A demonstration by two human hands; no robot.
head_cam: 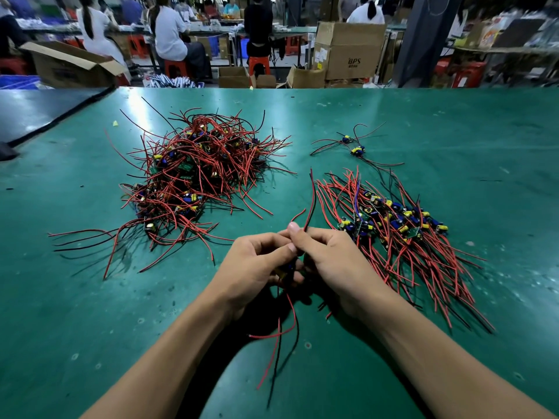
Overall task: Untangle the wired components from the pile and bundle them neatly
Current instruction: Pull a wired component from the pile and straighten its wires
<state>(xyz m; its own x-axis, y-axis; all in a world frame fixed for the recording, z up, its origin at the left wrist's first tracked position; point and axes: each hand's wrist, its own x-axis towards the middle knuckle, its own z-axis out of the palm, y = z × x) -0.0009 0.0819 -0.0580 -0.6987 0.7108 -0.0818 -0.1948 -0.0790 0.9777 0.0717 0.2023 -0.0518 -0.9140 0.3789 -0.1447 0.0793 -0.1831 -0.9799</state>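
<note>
A tangled pile (193, 176) of small circuit boards with red and black wires lies on the green table at the left. To the right lies a sorted row (399, 225) of the same components, wires fanned out evenly. Two loose components (354, 146) sit behind that row. At the centre front, my left hand (257, 267) and my right hand (329, 261) meet and together grip one wired component (286, 272), mostly hidden between the fingers. Its wires stick up past my fingertips and hang down toward me.
The green table mat (90, 313) spreads wide around my arms. A black mat (36, 110) covers the far left corner. Beyond the table's far edge stand cardboard boxes (348, 52), red stools and several seated people at other benches.
</note>
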